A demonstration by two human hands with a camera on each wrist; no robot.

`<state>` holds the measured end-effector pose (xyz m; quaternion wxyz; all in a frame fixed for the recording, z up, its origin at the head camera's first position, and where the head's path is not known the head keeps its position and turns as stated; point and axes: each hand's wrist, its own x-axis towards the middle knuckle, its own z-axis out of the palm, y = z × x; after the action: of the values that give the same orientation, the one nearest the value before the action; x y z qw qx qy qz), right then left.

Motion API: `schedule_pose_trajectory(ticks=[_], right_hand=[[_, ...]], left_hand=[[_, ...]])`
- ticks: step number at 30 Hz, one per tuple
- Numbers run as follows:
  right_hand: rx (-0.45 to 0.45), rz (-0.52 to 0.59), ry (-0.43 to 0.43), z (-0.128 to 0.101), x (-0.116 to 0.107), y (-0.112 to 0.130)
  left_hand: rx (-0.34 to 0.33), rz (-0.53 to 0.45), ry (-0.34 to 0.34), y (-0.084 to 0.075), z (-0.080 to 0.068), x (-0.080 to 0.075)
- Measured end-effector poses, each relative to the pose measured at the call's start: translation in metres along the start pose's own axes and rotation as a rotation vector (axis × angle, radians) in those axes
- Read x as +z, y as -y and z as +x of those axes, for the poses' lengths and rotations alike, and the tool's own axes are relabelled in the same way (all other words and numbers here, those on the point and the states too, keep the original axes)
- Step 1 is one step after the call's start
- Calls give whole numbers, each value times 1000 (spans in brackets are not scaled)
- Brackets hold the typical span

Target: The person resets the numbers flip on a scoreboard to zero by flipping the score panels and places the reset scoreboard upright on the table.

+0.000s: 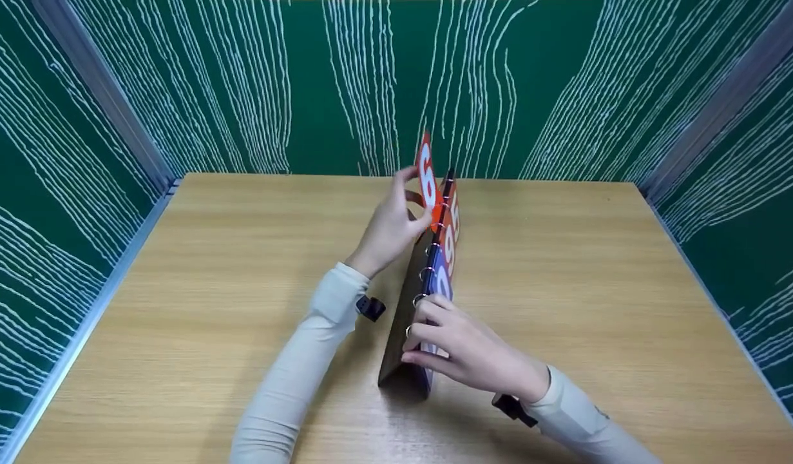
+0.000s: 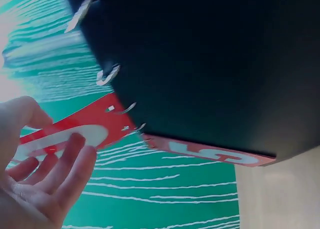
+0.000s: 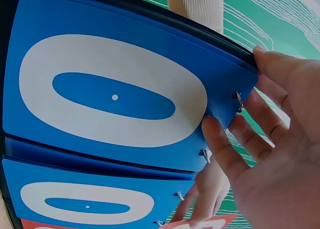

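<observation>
A flip scoreboard (image 1: 414,303) stands edge-on in the middle of the wooden table (image 1: 563,270), its cards hung on metal rings. My left hand (image 1: 417,201) pinches a red card marked 6 (image 1: 426,169) and holds it raised above the far end of the board. In the left wrist view that red card (image 2: 75,134) lies between thumb and fingers (image 2: 75,164), beside the board's black back (image 2: 200,64). My right hand (image 1: 428,328) grips the near top edge. In the right wrist view its thumb (image 3: 220,144) rests by a blue 0 card (image 3: 110,94), with a second blue 0 card (image 3: 85,204) below.
Green panels with white wavy lines (image 1: 370,84) wall in the table at the back and on both sides. A red card showing 5 (image 1: 454,216) faces right on the board. Bare tabletop lies to the left and right of the board.
</observation>
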<state>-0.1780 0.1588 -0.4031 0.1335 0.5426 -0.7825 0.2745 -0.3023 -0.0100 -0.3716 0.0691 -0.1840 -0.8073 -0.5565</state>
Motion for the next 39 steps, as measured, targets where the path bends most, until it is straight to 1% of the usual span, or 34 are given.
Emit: schedule_pose_trajectory(ticks=[3,5,9,11,15,17,20,23,29,34,39], right_hand=[[-1,-6,0,0,0,0],[1,-9,4,0,0,0],[0,-12,7,0,-1,0],[-13,-20,-4,0,-1,0],[-41,-38,-30,1,-1,-1],[-42,-47,-31,2,-1,-1],[-22,-45,-17,2,-1,0],[-21,-46,-19,2,-2,0],[-13,-39,-10,1,-2,-1],[-2,-41,-1,0,-1,0],[-21,-38,-14,1,0,-1]], left_hand=[[-4,32,51,3,0,7],[-3,58,72,4,0,10],[6,95,95,6,1,14],[30,129,101,6,1,16],[99,230,107,6,1,20],[112,269,113,5,1,22],[88,298,127,5,1,23],[68,327,147,3,0,24],[102,396,193,1,0,25],[89,421,242,2,-2,26],[91,429,276,4,-2,26]])
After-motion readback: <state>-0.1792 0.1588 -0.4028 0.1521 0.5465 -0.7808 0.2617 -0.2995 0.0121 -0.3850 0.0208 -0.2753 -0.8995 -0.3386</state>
